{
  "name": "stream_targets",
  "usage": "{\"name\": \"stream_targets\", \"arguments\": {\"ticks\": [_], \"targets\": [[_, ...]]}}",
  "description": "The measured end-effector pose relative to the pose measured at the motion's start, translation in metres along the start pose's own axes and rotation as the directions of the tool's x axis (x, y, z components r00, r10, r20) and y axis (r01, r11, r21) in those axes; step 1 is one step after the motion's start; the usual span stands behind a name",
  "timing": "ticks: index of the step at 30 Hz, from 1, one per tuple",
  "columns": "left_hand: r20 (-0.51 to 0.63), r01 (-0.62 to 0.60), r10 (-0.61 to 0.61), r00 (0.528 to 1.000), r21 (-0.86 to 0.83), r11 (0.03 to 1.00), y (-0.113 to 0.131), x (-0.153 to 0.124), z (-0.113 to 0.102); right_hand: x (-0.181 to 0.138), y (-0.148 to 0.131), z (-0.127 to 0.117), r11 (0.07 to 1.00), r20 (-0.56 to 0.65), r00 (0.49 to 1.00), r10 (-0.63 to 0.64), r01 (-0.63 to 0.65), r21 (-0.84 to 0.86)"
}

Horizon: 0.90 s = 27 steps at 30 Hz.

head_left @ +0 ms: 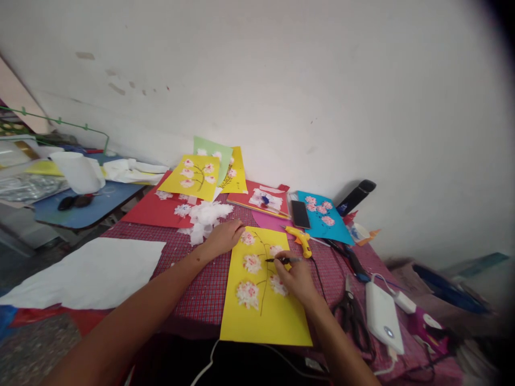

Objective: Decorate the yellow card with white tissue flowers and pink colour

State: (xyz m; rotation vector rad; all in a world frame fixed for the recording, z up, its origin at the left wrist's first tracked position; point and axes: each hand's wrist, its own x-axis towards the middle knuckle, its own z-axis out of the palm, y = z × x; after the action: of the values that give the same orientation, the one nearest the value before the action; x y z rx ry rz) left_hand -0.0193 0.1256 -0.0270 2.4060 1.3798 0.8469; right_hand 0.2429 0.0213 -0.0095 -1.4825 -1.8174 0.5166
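A yellow sheet of paper [267,324] lies at the table's front, with white-and-pink crumpled paper flowers [247,295] on it and a thin dark stem with branches drawn between them. My left hand [225,237] has its fingers curled together at the sheet's upper left corner. In my right hand [298,276] is a dark pen [285,260], pinched near its tip and slanted over the drawn stem. The pen's tip points left, close to the branch by the middle flowers. Part of the right-hand flowers is hidden behind my right hand.
A yellow glue gun [300,240] lies just beyond the sheet. Black scissors [354,316] and a white power bank [384,316] sit at right. Finished flower pictures [193,177], white paper scraps [205,217], a phone [300,214] and a blue sheet [333,230] lie farther back.
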Motion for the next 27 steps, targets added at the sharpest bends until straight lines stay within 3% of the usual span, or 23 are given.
{"name": "stream_targets", "arguments": {"ticks": [7, 18, 27], "targets": [[-0.004, 0.001, -0.001, 1.0, -0.013, 1.0, -0.002, 0.0, 0.002, -0.001, -0.001, -0.003, 1.0, -0.048, 0.999, -0.019, 0.018, -0.013], [0.007, -0.004, 0.004, 1.0, -0.01, 1.0, 0.0, 0.0, -0.002, -0.001, -0.002, 0.0, 1.0, 0.01, 1.0, -0.004, 0.004, -0.023], [0.006, -0.005, 0.004, 1.0, 0.016, 1.0, 0.0, 0.0, 0.0, -0.004, -0.001, -0.011, 1.0, -0.059, 0.998, -0.006, 0.007, 0.021]]}}
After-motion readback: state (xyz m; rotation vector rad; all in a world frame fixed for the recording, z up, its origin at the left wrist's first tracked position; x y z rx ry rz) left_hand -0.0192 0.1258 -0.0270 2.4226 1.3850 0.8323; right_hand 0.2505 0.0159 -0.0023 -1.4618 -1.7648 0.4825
